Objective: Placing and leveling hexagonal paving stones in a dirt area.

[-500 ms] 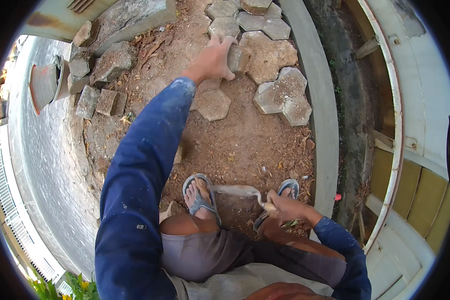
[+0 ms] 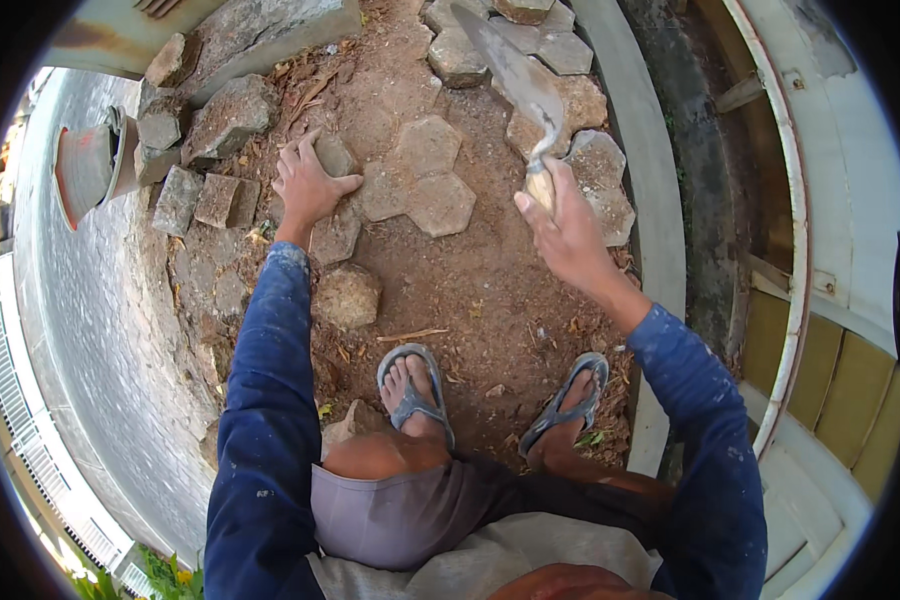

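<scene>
My right hand (image 2: 565,220) grips the wooden handle of a trowel (image 2: 515,75). Its pointed metal blade is raised toward the far side, over the laid pavers. My left hand (image 2: 308,190) is further left, low over the dirt, its thumb and fingers around a small grey paving block (image 2: 336,155). The palm side is hidden. Just right of this hand, a three-lobed paver (image 2: 440,203) lies nearly level with the soil. Another dirt-covered paver (image 2: 600,180) sits beyond my right hand, partly behind it.
Grey hexagonal pavers (image 2: 565,52) fill the far end beside a concrete curb (image 2: 625,110). Stone blocks (image 2: 232,115) and a bucket (image 2: 82,170) stand at the left. A rough stone (image 2: 348,296) lies in front of my sandalled left foot (image 2: 410,390).
My left hand has moved left and nearer with a paving block from beside the far pavers. My right hand has swung the trowel from near my feet up and away, blade pointing far.
</scene>
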A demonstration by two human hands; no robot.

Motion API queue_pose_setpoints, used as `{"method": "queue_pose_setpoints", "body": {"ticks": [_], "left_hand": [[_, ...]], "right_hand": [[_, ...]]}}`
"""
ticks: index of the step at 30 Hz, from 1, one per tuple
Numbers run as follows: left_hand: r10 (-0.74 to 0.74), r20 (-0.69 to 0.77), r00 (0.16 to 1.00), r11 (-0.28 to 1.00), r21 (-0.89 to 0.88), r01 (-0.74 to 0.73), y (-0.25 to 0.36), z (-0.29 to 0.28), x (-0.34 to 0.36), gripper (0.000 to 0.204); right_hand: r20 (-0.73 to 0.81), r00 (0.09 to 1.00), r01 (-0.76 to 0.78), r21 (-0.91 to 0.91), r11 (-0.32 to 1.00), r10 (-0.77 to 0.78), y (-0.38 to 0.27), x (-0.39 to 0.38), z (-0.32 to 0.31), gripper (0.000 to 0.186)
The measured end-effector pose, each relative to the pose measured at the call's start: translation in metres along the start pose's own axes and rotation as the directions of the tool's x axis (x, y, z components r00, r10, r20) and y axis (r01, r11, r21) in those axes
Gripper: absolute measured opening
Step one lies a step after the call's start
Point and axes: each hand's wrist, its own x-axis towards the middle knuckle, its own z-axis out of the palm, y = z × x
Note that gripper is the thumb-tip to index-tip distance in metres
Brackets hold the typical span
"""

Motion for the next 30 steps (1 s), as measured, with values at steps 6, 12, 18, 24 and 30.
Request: {"method": "queue_pose_setpoints", "body": {"ticks": [6,12,18,24,30], "left_hand": [[-0.013,0.107,0.994,0.999,0.043,0.008,0.011,0.001,0.011,0.11],[-0.031,0.125,0.992,0.998,0.056,0.024,0.005,-0.004,0.009,0.111],[-0.039,0.145,0.989,0.997,0.077,0.028,0.006,-0.003,0.01,0.112],[-0.011,0.124,0.992,0.999,0.054,0.004,0.015,0.001,0.013,0.111],[-0.026,0.123,0.992,0.996,0.082,0.016,-0.004,-0.007,0.005,0.114]], "right_hand": [[0.051,0.948,-0.272,-0.385,0.882,0.314,0.065,0.03,0.052,0.036],[-0.211,0.975,-0.129,-0.283,0.95,0.069,0.006,0.022,0.041,0.034],[-0.009,0.97,-0.224,-0.433,0.873,0.244,0.033,0.046,0.039,0.035],[-0.111,0.974,-0.223,-0.308,0.925,0.197,0.023,0.031,0.037,0.038],[-0.112,0.967,-0.252,-0.326,0.911,0.228,-0.025,0.035,0.029,0.041]]}}
